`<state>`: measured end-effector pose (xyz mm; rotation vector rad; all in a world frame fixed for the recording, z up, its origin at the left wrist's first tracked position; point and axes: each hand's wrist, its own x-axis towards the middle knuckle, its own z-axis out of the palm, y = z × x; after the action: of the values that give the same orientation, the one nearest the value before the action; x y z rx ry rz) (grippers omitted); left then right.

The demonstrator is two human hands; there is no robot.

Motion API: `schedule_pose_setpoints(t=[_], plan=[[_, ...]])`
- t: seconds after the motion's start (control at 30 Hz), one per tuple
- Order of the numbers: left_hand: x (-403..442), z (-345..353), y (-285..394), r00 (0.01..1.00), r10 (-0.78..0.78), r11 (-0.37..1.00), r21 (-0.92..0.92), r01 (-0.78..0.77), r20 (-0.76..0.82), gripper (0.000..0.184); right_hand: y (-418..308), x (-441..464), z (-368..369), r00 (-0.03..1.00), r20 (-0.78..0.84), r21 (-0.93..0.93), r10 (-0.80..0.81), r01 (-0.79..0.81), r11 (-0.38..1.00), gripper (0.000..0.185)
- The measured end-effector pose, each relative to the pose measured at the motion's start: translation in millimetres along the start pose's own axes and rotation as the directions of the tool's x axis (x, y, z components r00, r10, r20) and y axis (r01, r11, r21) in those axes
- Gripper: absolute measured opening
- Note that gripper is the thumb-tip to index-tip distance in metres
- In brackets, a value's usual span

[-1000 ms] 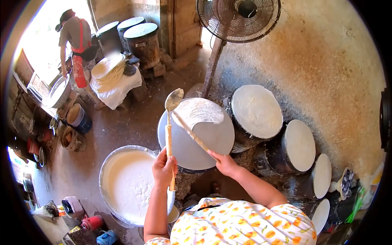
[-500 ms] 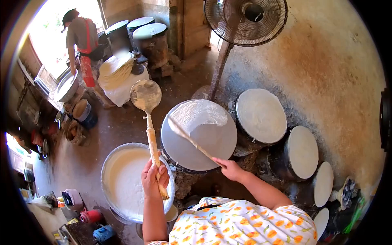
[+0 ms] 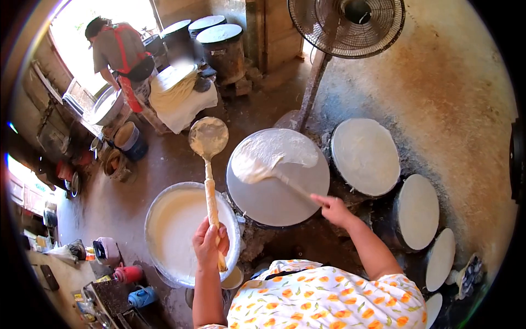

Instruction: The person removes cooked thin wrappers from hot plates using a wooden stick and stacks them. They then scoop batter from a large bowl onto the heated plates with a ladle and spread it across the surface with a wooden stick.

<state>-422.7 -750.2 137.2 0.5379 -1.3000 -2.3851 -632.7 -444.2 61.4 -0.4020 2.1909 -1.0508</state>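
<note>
My left hand (image 3: pixel 209 241) is wrapped round the thick wooden handle of a ladle (image 3: pixel 209 137), whose round bowl points away from me. In my right hand (image 3: pixel 334 210) is a thin wooden stick (image 3: pixel 294 185); its far end meets white batter (image 3: pixel 274 151) on a round, flat griddle (image 3: pixel 274 203). The batter covers the far and left part of the surface, and grey shows on the near part. Below the ladle, a large basin (image 3: pixel 174 230) holds creamy white liquid.
Several round drums, one with a white top (image 3: pixel 365 157), line the right side. A standing fan (image 3: pixel 350 24) rises behind the griddle. A co-worker (image 3: pixel 120 52) bends over a tub at the upper left, beside stacked pale sheets (image 3: pixel 174 90). Buckets (image 3: pixel 130 137) stand on the floor.
The ladle has swung left of the griddle, its bowl now facing up toward the camera. The stick and batter have moved round to the griddle's left side. The co-worker bends lower.
</note>
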Motion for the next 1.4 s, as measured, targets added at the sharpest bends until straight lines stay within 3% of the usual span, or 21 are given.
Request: schedule_pose_setpoints(t=[0.07, 0.13, 0.2, 0.27, 0.33, 0.37, 0.4, 0.5, 0.57, 0.6, 0.67, 0.73, 0.83, 0.9, 1.0, 1.03, 1.07, 1.13, 1.2, 1.3, 1.4], plan=[[0.2, 7.0, -7.7, 1.000, 0.003, 1.000, -0.020, -0.003, -0.001, 0.026, 16.0, 31.9, 9.9, 0.950, -0.219, 0.102, -0.222, 0.249, 0.963, 0.061], [1.1, 15.8, -10.7, 1.000, 0.006, 0.999, -0.045, -0.006, -0.011, 0.026, 10.5, 33.4, 14.0, 0.948, -0.166, 0.043, -0.273, 0.283, 0.958, 0.063], [-5.3, 17.7, -10.6, 0.999, 0.002, 0.999, -0.050, -0.004, -0.047, 0.027, -25.8, -6.3, 0.1, 0.969, 0.248, -0.094, 0.012, 0.012, 0.996, 0.063], [-8.5, 14.4, -12.0, 0.998, 0.013, 1.000, -0.018, -0.014, -0.062, 0.028, -26.8, -11.5, -20.6, 0.956, 0.287, -0.112, 0.060, -0.029, 0.993, 0.060], [-11.0, 12.7, -16.9, 0.999, 0.021, 1.000, -0.017, -0.022, -0.048, 0.029, -19.9, -2.2, -27.9, 0.995, 0.047, -0.041, -0.091, 0.093, 0.995, 0.058], [-10.5, 16.2, -18.7, 0.999, 0.016, 0.999, -0.034, -0.018, -0.048, 0.029, -0.4, 25.4, -20.9, 0.955, -0.111, -0.044, -0.274, 0.271, 0.962, 0.056], [-9.9, 21.4, -20.7, 0.999, 0.017, 0.998, -0.053, -0.019, -0.048, 0.029, -4.2, 48.4, -19.7, 0.955, -0.128, 0.070, -0.269, 0.279, 0.958, 0.057], [-17.3, 31.3, -24.0, 0.996, 0.027, 0.997, -0.065, -0.033, -0.084, 0.027, -26.3, 48.7, -23.8, 0.945, 0.112, 0.064, -0.306, 0.301, 0.952, 0.060], [-23.9, 33.6, -23.9, 0.990, 0.042, 0.998, -0.050, -0.049, -0.134, 0.024, -35.7, 20.4, -34.5, 0.934, 0.357, 0.005, -0.028, 0.028, 1.000, 0.057], [-25.7, 32.0, -24.4, 0.988, 0.047, 0.997, -0.049, -0.055, -0.145, 0.024, -25.9, 19.1, -43.2, 0.930, 0.367, 0.002, -0.031, 0.033, 0.999, 0.057], [-31.2, 28.3, -27.1, 0.987, 0.066, 0.998, 0.009, -0.066, -0.149, 0.025, -7.1, 16.1, -63.3, 0.935, 0.354, -0.040, -0.011, 0.027, 0.999, 0.061], [-31.0, 34.8, -28.4, 0.986, 0.072, 0.997, 0.016, -0.070, -0.151, 0.025, 0.8, 40.9, -49.4, 0.960, 0.052, -0.007, -0.276, 0.277, 0.961, 0.062], [-33.9, 47.7, -32.5, 0.980, 0.071, 0.996, -0.042, -0.079, -0.184, 0.025, -5.9, 59.6, -40.5, 0.928, 0.084, 0.096, -0.363, 0.355, 0.930, 0.062], [-40.8, 44.5, -32.0, 0.977, 0.074, 0.996, -0.026, -0.081, -0.198, 0.026, -20.2, 42.2, -50.0, 0.910, 0.409, -0.123, -0.062, 0.122, 0.985, 0.061], [-50.4, 37.0, -36.2, 0.976, 0.077, 0.997, -0.006, -0.080, -0.203, 0.029, -1.8, 25.3, -84.1, 0.890, 0.456, -0.032, -0.025, 0.045, 0.999, 0.061], [-51.2, 38.7, -36.1, 0.977, 0.078, 0.997, -0.001, -0.080, -0.199, 0.031, 34.8, 46.7, -75.8, 0.904, 0.369, 0.107, -0.214, 0.187, 0.976, 0.060], [-51.5, 41.0, -36.6, 0.978, 0.078, 0.997, 0.005, -0.079, -0.195, 0.032, 31.7, 52.7, -68.8, 0.903, 0.374, 0.109, -0.211, 0.182, 0.977, 0.060], [-50.5, 52.3, -38.9, 0.979, 0.067, 0.997, -0.015, -0.072, -0.194, 0.029, 7.9, 68.4, -51.6, 0.920, 0.118, 0.074, -0.374, 0.368, 0.927, 0.061], [-51.8, 59.2, -40.3, 0.975, 0.069, 0.996, -0.046, -0.080, -0.212, 0.024, 3.6, 64.7, -50.5, 0.909, 0.253, 0.161, -0.331, 0.297, 0.941, 0.061], [-63.6, 54.5, -41.7, 0.966, 0.078, 0.996, -0.011, -0.083, -0.247, 0.025, 4.3, 37.6, -91.7, 0.840, 0.540, -0.200, -0.049, 0.185, 0.962, 0.061], [-67.8, 52.1, -44.1, 0.964, 0.088, 0.996, 0.016, -0.087, -0.252, 0.030, 29.7, 44.0, -100.2, 0.904, 0.411, -0.005, -0.123, 0.137, 0.991, 0.060]])
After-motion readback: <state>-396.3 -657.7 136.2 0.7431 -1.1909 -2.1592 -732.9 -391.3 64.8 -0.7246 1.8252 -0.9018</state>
